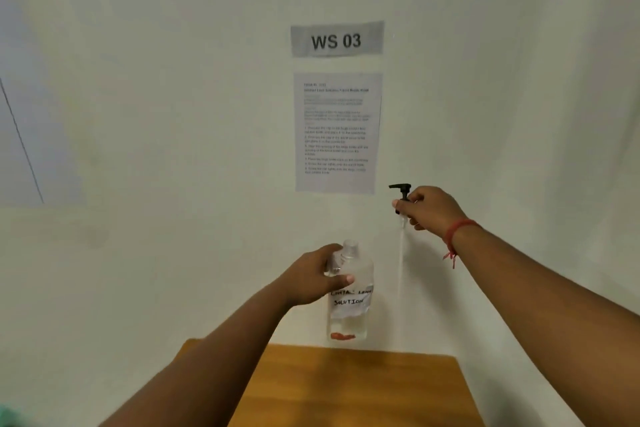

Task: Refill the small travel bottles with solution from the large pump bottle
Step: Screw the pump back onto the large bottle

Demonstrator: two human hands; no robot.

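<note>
Soft, even indoor light fills the scene; the pale wall (173, 114) reads creamy and slightly dim toward the corners. Faint shadows fall on the wall beside the right hand (429, 208) and around the large bottle (349, 291). The wooden counter (346, 388) shows a warm bright patch. The printed sheet (337, 132) is too soft to read, while the "WS 03" sign (337, 40) is legible. Wide-angle bending stretches the forearms at the edges; overall focus is mildly blurry.
</note>
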